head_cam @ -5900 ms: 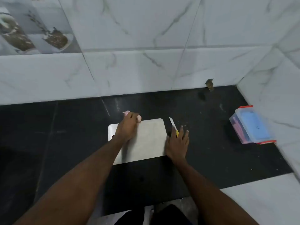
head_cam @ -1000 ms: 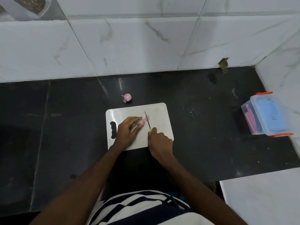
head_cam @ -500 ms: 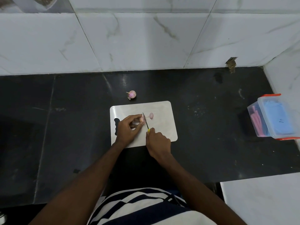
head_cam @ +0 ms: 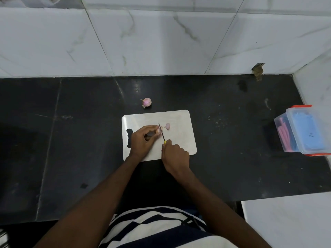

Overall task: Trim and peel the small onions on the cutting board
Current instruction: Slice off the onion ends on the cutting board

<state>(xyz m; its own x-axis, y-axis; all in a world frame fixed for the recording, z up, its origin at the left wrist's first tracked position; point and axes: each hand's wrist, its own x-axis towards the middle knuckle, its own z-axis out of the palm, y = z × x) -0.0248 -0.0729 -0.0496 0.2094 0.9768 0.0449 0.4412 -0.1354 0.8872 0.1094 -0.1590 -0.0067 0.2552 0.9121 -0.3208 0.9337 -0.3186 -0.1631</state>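
Head view, looking down on a black bench (head_cam: 223, 158) backed by white marbled wall tiles. A white cutting board (head_cam: 180, 138) lies flat near the middle of the bench, its grip slot toward the left edge. The left hand (head_cam: 143, 140) rests on the board with its fingers curled over a small onion (head_cam: 158, 130), pinching it down; only the pale pink end shows past the fingertips. The right hand (head_cam: 174, 155) is wrapped around the yellow handle of a small knife (head_cam: 162, 134), whose blade lies against the exposed end of that onion. Just right of the blade a cut piece (head_cam: 167, 126) sits on the board, apparently a trimmed end. A second onion (head_cam: 147, 102), unpeeled, lies on the bench just beyond the board's far edge. Well off to the right stands a clear plastic box (head_cam: 302, 130) with orange clips.
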